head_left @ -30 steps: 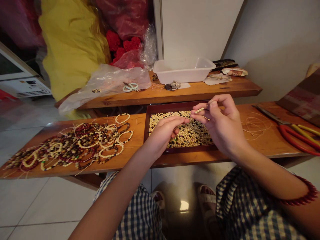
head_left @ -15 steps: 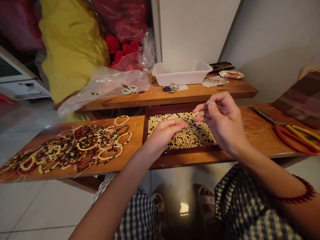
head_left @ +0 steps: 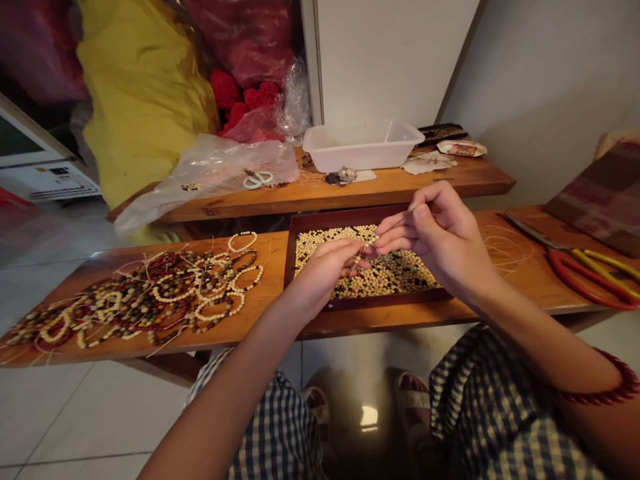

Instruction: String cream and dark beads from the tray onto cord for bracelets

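Note:
Cream, yellow and dark beads (head_left: 395,277) fill a shallow dark red tray (head_left: 289,257), and both hands are above it. My left hand (head_left: 323,270) has its thumb and forefinger pinched together; what they hold is too small to make out. My right hand (head_left: 443,237) pinches thumb and forefinger at the top, its other fingers stretched toward the left fingertips. Whatever sits in that pinch is too fine to tell. The two hands' fingertips nearly meet. A dark red bead bracelet (head_left: 613,383) circles my right forearm.
A heap of bead bracelets (head_left: 165,293) covers the bench's left part. Large scissors (head_left: 575,260) with red and yellow handles and loose cord (head_left: 507,250) lie right. Behind, another bench (head_left: 215,208) bears a white plastic tub (head_left: 360,155) and small scissors (head_left: 259,179).
My right hand's lower fingers have stretched out leftward, closing the gap to my left fingertips. The left hand's lower fingers show more. The pinches stay closed.

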`<state>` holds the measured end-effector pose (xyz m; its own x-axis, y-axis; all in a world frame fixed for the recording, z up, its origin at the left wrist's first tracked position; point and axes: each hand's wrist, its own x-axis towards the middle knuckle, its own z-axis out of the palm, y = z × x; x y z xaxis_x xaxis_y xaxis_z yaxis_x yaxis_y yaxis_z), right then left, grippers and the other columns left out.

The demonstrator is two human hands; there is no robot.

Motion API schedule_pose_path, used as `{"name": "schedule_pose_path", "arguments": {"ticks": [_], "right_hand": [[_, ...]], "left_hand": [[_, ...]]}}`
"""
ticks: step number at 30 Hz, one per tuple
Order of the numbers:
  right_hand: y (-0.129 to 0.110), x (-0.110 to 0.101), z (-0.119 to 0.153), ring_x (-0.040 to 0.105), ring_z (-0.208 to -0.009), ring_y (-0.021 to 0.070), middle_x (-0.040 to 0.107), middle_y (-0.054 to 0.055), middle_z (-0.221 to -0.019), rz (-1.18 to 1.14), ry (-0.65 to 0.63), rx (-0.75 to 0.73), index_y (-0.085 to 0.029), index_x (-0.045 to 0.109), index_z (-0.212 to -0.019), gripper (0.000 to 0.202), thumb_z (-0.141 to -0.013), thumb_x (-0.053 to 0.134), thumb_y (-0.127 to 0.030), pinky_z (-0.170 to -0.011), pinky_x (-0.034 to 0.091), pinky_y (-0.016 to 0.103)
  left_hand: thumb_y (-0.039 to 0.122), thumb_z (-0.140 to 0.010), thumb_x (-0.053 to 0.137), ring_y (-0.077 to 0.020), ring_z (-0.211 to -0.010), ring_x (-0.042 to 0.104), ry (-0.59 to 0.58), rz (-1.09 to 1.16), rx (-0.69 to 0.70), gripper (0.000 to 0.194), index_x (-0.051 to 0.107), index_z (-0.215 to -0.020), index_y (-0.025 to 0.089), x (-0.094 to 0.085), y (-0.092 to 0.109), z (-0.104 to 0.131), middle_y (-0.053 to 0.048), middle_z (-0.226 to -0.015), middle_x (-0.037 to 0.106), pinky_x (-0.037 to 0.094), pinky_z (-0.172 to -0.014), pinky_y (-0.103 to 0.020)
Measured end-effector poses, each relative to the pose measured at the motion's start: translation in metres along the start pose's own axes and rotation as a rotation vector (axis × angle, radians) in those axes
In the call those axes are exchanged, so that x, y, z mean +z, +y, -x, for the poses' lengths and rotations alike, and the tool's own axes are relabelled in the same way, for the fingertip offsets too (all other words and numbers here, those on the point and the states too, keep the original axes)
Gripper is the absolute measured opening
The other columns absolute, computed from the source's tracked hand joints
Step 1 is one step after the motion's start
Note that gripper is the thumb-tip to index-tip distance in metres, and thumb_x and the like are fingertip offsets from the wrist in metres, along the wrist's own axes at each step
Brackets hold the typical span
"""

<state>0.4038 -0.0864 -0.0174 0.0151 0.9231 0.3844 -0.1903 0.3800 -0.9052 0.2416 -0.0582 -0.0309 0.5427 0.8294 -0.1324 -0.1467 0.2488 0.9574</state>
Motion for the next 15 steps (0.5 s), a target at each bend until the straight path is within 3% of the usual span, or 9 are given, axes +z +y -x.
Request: {"name": "schedule_pose_path", "arguments": {"ticks": [4, 10, 15], "right_hand": [[0.0009, 0.0002, -0.0001, 0.068, -0.063, 0.0132, 0.068, -0.002, -0.073, -0.018, -0.044, 0.034, -0.025, 0.041, -0.083, 0.025, -0.082, 0.060, -0.041, -0.058, 0.059, 0.031], [0.0021, -0.0031, -0.0002, 0.064, -0.060, 0.0100, 0.068, -0.003, -0.077, -0.007, -0.163, 0.024, -0.025, 0.040, -0.085, 0.022, -0.086, 0.055, -0.040, -0.050, 0.053, 0.024], [0.0036, 0.0002, 0.0017, 0.061, -0.056, 0.0081, 0.067, -0.003, -0.078, -0.009, -0.152, -0.028, -0.024, 0.039, -0.085, 0.021, -0.087, 0.054, -0.039, -0.047, 0.048, 0.021]], "left_hand": [[0.021, -0.082, 0.054, -0.0116, -0.069, 0.056, -0.068, 0.052, 0.025, 0.013, 0.062, -0.078, 0.011, 0.0026, 0.0028, 0.0019, -0.004, -0.073, 0.060, 0.042, -0.072, -0.027], [0.019, -0.080, 0.058, -0.0068, -0.060, 0.043, -0.111, 0.038, 0.031, 0.015, 0.058, -0.067, 0.012, 0.0014, 0.0036, 0.0028, 0.002, -0.061, 0.048, 0.034, -0.061, -0.022], [0.022, -0.084, 0.052, -0.0060, -0.057, 0.039, -0.142, 0.088, -0.009, 0.019, 0.056, -0.069, 0.012, 0.0015, 0.0019, 0.0021, 0.003, -0.062, 0.045, 0.034, -0.061, -0.022]]}}
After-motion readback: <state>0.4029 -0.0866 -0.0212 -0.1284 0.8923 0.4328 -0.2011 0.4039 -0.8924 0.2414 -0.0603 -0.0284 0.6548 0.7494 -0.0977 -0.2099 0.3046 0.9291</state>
